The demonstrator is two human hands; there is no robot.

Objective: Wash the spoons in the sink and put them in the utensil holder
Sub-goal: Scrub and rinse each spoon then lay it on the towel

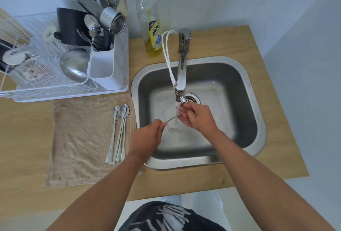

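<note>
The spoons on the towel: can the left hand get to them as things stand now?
Probably yes, once freed. The spoons lie uncovered on the towel, just beside the left hand, but it now pinches the handle of the spoon being washed.

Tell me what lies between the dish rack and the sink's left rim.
Head view: a beige towel on the counter, with several long-handled spoons lying on its right edge beside the sink. The dish rack borders the towel's far edge.
</note>
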